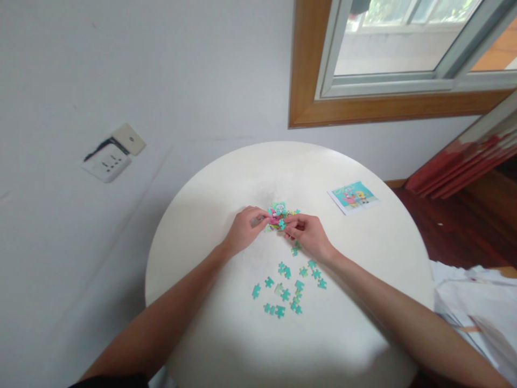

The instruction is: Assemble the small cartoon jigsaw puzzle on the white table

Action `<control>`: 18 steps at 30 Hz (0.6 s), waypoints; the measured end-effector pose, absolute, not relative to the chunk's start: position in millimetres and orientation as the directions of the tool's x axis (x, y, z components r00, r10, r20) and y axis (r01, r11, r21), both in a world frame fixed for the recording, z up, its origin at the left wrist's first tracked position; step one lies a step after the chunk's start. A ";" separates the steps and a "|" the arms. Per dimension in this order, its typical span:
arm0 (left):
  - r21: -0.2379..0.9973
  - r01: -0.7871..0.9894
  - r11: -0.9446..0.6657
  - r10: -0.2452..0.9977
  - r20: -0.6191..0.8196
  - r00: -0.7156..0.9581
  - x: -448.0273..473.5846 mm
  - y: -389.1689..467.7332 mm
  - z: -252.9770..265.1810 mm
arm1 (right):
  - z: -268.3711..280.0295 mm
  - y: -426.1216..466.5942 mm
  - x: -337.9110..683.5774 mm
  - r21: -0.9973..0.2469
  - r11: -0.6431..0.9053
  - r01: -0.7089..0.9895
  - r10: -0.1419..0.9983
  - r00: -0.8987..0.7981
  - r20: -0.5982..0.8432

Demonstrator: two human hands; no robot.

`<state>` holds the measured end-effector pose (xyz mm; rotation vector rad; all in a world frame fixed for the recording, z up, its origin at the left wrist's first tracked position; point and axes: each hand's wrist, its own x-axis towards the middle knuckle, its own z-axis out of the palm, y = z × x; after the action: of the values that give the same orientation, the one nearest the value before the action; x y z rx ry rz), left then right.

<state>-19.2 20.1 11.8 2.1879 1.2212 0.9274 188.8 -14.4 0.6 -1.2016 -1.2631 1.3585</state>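
A partly joined jigsaw puzzle [278, 207] with pink, yellow and teal cartoon print lies near the middle of the round white table [194, 226]. At its left edge, my left hand [246, 229] has thumb and forefinger closed on the joined pieces. My right hand [310, 233] is on the other side, pinching a teal puzzle piece [281, 224] above the puzzle's lower part. Both hands hide some of the puzzle. Several loose puzzle pieces [285, 295], mostly teal, are scattered nearer to me, and a few lie just below my right hand.
A small picture card [354, 197] with pink and yellow cartoon figures lies at the table's right. White wall with a socket [107, 161] stands behind and to the left. A wood-framed window [307, 110] is at the back right. White papers [476, 302] lie beyond the table's right edge.
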 end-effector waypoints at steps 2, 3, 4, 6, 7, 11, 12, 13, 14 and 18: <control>0.692 0.523 -0.497 0.862 0.328 0.386 -16.2 15.7 13.1 | -0.4 -14.8 187.6 -0.996 -0.084 -0.014 0.990 -0.118 -0.082; 0.708 0.508 -0.491 0.864 0.322 0.387 -14.8 13.9 13.1 | -0.6 -15.3 186.9 -0.996 -0.083 -0.014 0.989 -0.122 -0.081; 0.725 0.493 -0.481 0.868 0.314 0.385 -13.6 12.4 12.7 | -0.9 -15.8 186.2 -0.997 -0.081 -0.015 0.988 -0.131 -0.078; 0.756 0.467 -0.459 0.876 0.297 0.380 -11.8 10.4 11.3 | -1.8 -16.8 184.9 -0.997 -0.076 -0.023 0.986 -0.149 -0.072; 0.768 0.457 -0.450 0.879 0.289 0.379 -11.3 9.9 10.5 | -2.4 -17.2 184.2 -0.997 -0.074 -0.029 0.986 -0.155 -0.069; 0.793 0.453 -0.408 0.894 0.246 0.375 -11.8 10.8 7.8 | -4.4 -19.1 181.5 -0.997 -0.066 -0.036 0.983 -0.174 -0.058; 0.799 0.453 -0.396 0.899 0.235 0.370 -12.3 11.4 7.2 | -4.5 -19.5 181.0 -0.997 -0.064 -0.035 0.982 -0.179 -0.056; 0.806 0.452 -0.382 0.904 0.223 0.365 -12.9 12.0 6.5 | -4.3 -19.8 180.9 -0.998 -0.063 -0.029 0.981 -0.184 -0.056; 0.815 0.448 -0.367 0.908 0.209 0.364 -13.4 12.6 5.9 | -3.8 -19.9 181.1 -0.998 -0.063 -0.020 0.981 -0.185 -0.058; 0.883 0.379 -0.276 0.906 0.108 0.409 -15.3 13.8 4.9 | 1.5 -14.0 189.7 -0.999 -0.035 0.033 0.991 -0.129 -0.039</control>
<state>-15.3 13.8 4.9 1.8416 1.1046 0.8065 189.7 -14.0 1.5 -1.1949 -1.3098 1.3176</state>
